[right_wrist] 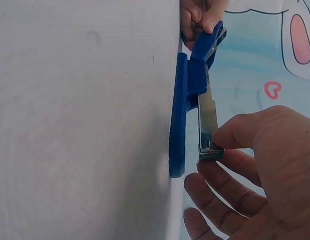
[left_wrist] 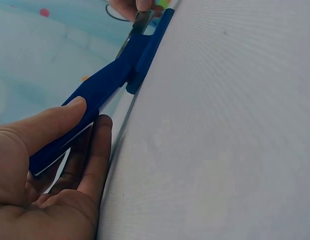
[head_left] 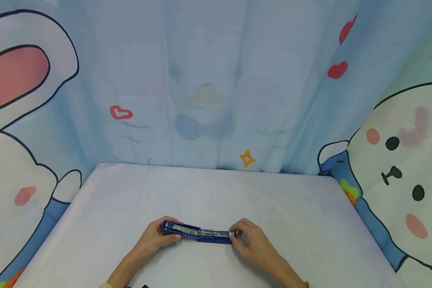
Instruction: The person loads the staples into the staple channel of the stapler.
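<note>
At the table (head_left: 187,192) before a curtain (head_left: 201,48), left grip (head_left: 155,237) and right grip (head_left: 255,244) hold a stapler (head_left: 206,235).

We identify a white-covered table (head_left: 201,192). Behind it, we note a light-blue curtain (head_left: 209,48) bearing an outlined red heart (head_left: 121,117), two solid red hearts (head_left: 337,70) and an orange four-pointed star (head_left: 247,153). At the right, we observe a printed white cartoon animal (head_left: 378,200).
</note>
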A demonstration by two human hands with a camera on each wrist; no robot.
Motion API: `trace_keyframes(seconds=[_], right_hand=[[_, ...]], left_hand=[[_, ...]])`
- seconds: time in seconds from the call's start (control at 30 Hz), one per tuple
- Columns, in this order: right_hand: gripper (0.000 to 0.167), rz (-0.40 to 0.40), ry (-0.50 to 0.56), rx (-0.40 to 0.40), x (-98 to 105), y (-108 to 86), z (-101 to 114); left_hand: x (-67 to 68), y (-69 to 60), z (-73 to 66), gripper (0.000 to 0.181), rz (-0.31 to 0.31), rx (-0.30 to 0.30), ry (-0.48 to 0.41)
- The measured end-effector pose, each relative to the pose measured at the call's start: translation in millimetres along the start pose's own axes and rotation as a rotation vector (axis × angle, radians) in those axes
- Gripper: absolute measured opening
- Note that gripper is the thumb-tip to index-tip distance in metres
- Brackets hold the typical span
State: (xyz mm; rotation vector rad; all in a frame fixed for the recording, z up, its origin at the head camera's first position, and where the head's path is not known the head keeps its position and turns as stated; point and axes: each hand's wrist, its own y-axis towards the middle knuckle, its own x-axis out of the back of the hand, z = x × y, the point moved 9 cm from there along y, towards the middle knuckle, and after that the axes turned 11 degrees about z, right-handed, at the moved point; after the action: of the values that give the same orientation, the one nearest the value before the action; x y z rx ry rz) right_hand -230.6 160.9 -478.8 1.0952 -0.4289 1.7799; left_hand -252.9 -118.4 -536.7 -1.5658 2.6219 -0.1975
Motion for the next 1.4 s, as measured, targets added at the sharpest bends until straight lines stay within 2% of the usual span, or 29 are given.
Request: trace_keyframes(seconds=[0.87,1.27,1.4], right_hand=[[0.019,0.04,0.043,-0.017,-2.0,1.7,-2.5],[0.016,0.088,0.076,-0.094,-5.8,2.4,-5.9],[0.018,0.087,0.092,-0.067,-5.0,1.9,-4.1]], left_hand=[[2.7,2.0,1.8,0.051,0.005,0.011,-0.017],[3.2,3.4,1.6,0.051,0.013,0.003,-0.013],[2.7,3.0,2.1,0.051,0.016,0.003,-0.022]])
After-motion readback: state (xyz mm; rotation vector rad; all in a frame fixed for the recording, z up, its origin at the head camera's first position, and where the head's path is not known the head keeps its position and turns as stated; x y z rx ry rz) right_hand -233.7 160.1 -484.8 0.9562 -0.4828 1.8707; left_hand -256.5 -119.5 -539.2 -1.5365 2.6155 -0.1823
